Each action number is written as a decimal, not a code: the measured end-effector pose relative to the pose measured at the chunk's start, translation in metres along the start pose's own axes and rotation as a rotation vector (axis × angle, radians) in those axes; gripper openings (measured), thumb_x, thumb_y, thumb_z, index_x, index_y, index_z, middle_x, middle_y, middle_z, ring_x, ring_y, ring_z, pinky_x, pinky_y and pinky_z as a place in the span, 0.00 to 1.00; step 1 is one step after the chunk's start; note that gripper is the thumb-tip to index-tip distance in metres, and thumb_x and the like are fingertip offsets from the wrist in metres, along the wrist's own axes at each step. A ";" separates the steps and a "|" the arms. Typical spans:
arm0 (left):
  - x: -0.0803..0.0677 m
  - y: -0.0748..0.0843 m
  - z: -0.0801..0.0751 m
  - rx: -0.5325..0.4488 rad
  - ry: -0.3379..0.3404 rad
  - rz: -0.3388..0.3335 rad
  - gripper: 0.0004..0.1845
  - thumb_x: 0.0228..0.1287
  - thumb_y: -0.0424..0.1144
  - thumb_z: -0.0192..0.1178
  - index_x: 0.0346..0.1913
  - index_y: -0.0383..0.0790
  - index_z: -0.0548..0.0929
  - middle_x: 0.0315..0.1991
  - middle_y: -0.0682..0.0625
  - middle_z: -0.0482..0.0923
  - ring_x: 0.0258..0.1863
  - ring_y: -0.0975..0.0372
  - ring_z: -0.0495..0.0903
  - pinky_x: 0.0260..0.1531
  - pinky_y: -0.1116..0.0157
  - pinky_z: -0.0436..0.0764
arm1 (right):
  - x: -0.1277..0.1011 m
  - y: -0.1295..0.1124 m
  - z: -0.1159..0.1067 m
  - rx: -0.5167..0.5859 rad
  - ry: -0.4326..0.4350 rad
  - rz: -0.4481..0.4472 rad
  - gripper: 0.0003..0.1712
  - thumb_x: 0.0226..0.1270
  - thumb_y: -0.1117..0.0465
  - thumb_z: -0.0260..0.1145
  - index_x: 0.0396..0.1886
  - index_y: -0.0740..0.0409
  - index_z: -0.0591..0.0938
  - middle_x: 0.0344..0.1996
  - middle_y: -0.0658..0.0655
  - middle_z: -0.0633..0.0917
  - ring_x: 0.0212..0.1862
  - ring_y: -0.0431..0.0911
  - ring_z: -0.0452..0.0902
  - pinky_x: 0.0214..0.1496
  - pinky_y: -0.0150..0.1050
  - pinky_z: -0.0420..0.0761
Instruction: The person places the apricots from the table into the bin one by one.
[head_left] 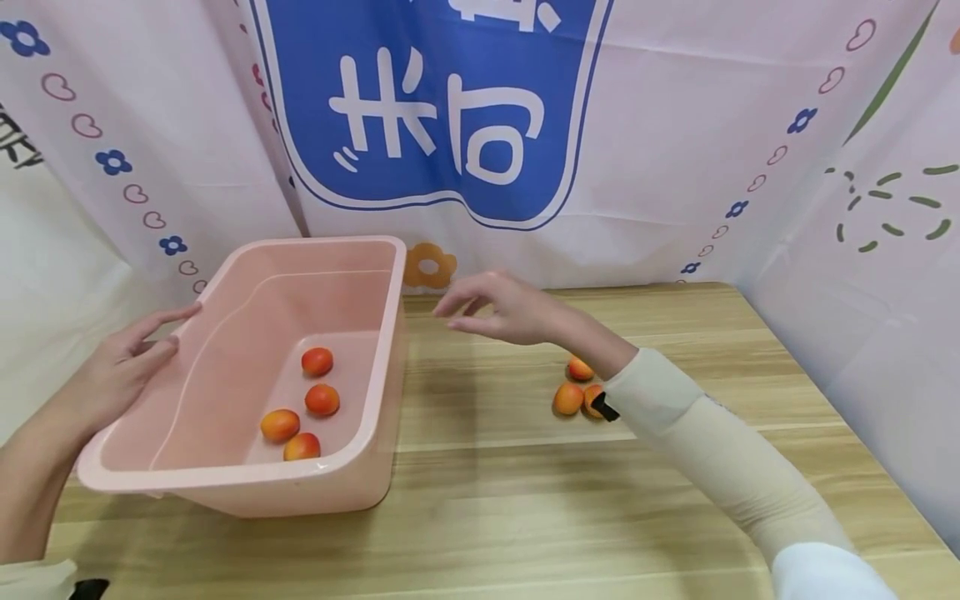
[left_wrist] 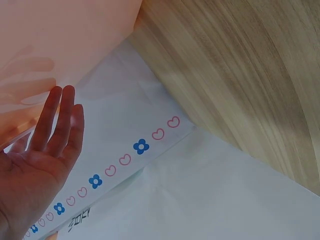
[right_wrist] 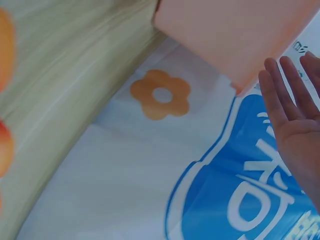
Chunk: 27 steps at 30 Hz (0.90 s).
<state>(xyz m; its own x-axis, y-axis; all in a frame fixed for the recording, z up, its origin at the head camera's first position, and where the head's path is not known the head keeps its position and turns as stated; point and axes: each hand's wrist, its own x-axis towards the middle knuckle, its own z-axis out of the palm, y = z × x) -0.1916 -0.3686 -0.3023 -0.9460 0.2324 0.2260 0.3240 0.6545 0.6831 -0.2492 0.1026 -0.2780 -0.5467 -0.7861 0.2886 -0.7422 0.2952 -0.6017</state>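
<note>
A pink plastic tub [head_left: 322,242] stands on the left of the wooden table, with several orange-red apricots [head_left: 322,400] lying on its floor. My left hand [head_left: 176,327] rests with straight fingers against the tub's left rim. In the left wrist view that hand [left_wrist: 55,130] lies flat beside the pink wall [left_wrist: 65,40]. My right hand [head_left: 459,315] hovers just right of the tub, fingers relaxed and holding nothing. The right wrist view shows its bare palm [right_wrist: 292,120] near the tub's corner [right_wrist: 235,35]. Three more apricots [head_left: 568,398] sit on the table by my right forearm.
A wooden table [head_left: 525,500] carries everything. A printed cloth backdrop with a blue sign [head_left: 435,108] closes off the back. More cloth hangs on the left and right sides [head_left: 862,292]. Bare tabletop lies in front of the tub and between it and the loose apricots.
</note>
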 end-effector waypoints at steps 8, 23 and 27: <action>0.001 -0.004 -0.002 -0.006 -0.013 -0.006 0.29 0.82 0.33 0.48 0.76 0.65 0.70 0.49 0.86 0.67 0.42 0.90 0.73 0.36 0.84 0.72 | -0.025 0.017 -0.007 0.047 -0.013 0.097 0.12 0.73 0.68 0.67 0.52 0.66 0.87 0.48 0.60 0.89 0.51 0.50 0.86 0.52 0.42 0.86; 0.000 -0.004 -0.002 0.026 -0.028 -0.033 0.28 0.83 0.36 0.48 0.79 0.61 0.67 0.50 0.85 0.67 0.43 0.91 0.70 0.38 0.85 0.70 | -0.082 0.069 -0.027 -0.006 -0.004 0.302 0.12 0.68 0.69 0.71 0.50 0.68 0.87 0.45 0.62 0.89 0.48 0.55 0.88 0.51 0.47 0.86; 0.001 -0.002 -0.002 0.033 -0.028 -0.031 0.28 0.83 0.35 0.48 0.78 0.63 0.68 0.58 0.69 0.78 0.43 0.91 0.70 0.37 0.84 0.70 | -0.098 0.083 -0.033 -0.052 0.005 0.363 0.13 0.67 0.70 0.72 0.50 0.69 0.86 0.45 0.64 0.89 0.48 0.57 0.88 0.52 0.50 0.86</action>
<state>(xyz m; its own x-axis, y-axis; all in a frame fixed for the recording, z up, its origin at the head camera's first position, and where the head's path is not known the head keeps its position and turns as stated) -0.1929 -0.3713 -0.3022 -0.9552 0.2310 0.1850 0.2947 0.6851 0.6662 -0.2700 0.2222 -0.3320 -0.7798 -0.6225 0.0665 -0.5181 0.5820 -0.6268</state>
